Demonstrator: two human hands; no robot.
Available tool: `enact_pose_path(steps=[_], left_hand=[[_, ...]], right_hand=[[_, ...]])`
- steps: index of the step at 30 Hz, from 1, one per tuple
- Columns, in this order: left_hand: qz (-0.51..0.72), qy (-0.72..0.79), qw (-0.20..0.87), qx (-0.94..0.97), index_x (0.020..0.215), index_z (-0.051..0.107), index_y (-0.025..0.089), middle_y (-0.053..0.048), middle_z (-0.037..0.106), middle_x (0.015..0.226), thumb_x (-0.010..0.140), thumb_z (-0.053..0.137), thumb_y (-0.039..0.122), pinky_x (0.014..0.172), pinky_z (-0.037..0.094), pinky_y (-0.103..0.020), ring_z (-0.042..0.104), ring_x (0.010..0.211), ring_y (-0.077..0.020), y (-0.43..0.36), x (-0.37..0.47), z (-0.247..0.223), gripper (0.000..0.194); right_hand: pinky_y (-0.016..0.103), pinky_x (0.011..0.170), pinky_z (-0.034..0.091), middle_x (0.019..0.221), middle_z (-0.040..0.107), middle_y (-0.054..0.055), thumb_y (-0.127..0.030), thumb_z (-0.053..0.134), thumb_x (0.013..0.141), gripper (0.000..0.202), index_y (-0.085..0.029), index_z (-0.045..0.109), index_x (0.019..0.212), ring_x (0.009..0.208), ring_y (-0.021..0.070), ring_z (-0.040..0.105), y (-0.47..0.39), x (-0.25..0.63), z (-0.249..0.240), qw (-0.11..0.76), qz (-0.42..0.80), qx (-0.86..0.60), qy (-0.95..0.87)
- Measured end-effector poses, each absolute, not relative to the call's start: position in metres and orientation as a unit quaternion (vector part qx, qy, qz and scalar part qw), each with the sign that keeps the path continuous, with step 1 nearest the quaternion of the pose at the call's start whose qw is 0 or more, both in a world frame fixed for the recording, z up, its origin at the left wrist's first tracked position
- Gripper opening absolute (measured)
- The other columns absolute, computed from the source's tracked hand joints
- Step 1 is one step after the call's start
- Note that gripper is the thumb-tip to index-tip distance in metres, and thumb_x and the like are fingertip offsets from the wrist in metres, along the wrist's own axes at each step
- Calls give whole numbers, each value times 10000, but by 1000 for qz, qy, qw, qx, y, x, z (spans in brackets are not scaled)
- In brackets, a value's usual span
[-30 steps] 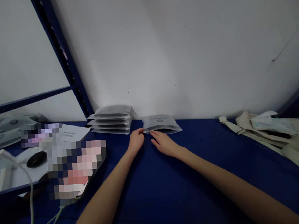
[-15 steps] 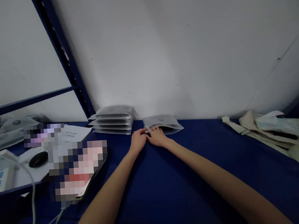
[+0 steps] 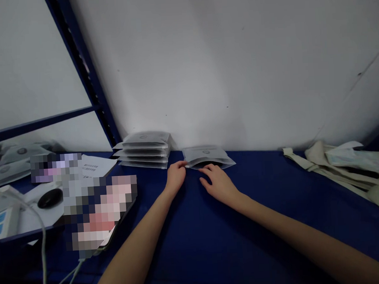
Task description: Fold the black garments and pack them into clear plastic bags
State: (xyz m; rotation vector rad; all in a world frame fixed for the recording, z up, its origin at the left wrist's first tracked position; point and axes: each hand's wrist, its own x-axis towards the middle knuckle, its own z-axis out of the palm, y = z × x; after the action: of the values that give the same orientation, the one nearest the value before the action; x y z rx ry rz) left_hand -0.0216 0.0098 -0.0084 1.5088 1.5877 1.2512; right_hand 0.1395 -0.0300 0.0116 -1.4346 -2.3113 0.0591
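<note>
A frosted plastic zip bag [image 3: 220, 152] lies on the blue tabletop against the wall, its mouth gaping toward me and something dark visible inside. At the bag's left corner, my left hand [image 3: 176, 176] has its fingers closed on the edge. My right hand [image 3: 220, 184] is at the front of the opening, thumb and fingers apart, fingertips close to the lower lip; whether they touch it I cannot tell. Just left of my left hand stands a stack of several similar frosted bags [image 3: 146, 139].
On the left lie a phone [image 3: 111, 202] with a cable, a black mouse [image 3: 50, 198], printed paper [image 3: 99, 164], a white power strip [image 3: 3, 222] and more frosted bags [image 3: 25, 154]. Beige cloth straps [image 3: 319, 159] are heaped at the right. A blue metal post [image 3: 89, 71] rises beside the stack.
My right hand has drawn back toward me and to the right, out of the bag's mouth, and its fingers now show. My left hand stays at the left corner.
</note>
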Motion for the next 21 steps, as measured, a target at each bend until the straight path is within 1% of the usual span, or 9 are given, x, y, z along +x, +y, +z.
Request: enact_pose_path(steps=[3,6,8,12,15,18,21], left_hand=[[473,594,310,571,978,691,129,-60,701,959,684,398,50,834,447,-255,628,882,-166,8,-21,-7,423],[469,601,325,559,962,697,128,-56,709,878,679,396,60,724,466,-243,629,744,-156,7,-21,-7,419],[468,606,331,552,961,699,129,-54,709,848,682,401,68,677,463,-238,615,682,-149,7,-21,-7,412],[468,611,328,547,946,704,129,-57,707,836,682,416,78,671,454,-239,602,663,-147,8,-20,-8,394],[476,608,328,544,934,706,128,-55,704,816,678,418,76,652,445,-226,596,656,-141,8,-20,-8,389],[477,610,337,535,929,704,133,-40,690,749,674,418,76,592,426,-213,570,599,-128,8,-20,-7,387],[490,609,347,519,894,703,136,-21,667,684,689,424,87,569,414,-198,554,579,-115,7,-18,-4,350]], right_hand=[[367,858,417,1060,575,107,-246,455,856,339,-178,599,1156,995,238,509,-32,139,15,206,26,-527,-824],[375,879,399,1072,562,126,-249,447,860,376,-153,567,1204,1018,252,492,-27,136,13,191,8,-542,-818],[392,886,389,1089,550,146,-266,443,864,392,-139,556,1217,1032,269,479,-22,133,10,176,-5,-549,-817],[415,864,388,1121,527,179,-324,437,874,394,-141,568,1197,1055,300,463,-10,128,4,142,-29,-579,-802],[422,869,383,1152,525,182,-355,438,877,394,-150,568,1187,1108,315,443,-3,128,4,137,-43,-608,-780],[385,866,394,1162,549,166,-313,450,871,360,-141,572,1162,1111,291,468,-1,133,9,157,-24,-609,-777],[331,788,422,1054,623,124,-242,466,846,303,-144,589,1105,966,239,565,-3,139,19,194,33,-612,-766]])
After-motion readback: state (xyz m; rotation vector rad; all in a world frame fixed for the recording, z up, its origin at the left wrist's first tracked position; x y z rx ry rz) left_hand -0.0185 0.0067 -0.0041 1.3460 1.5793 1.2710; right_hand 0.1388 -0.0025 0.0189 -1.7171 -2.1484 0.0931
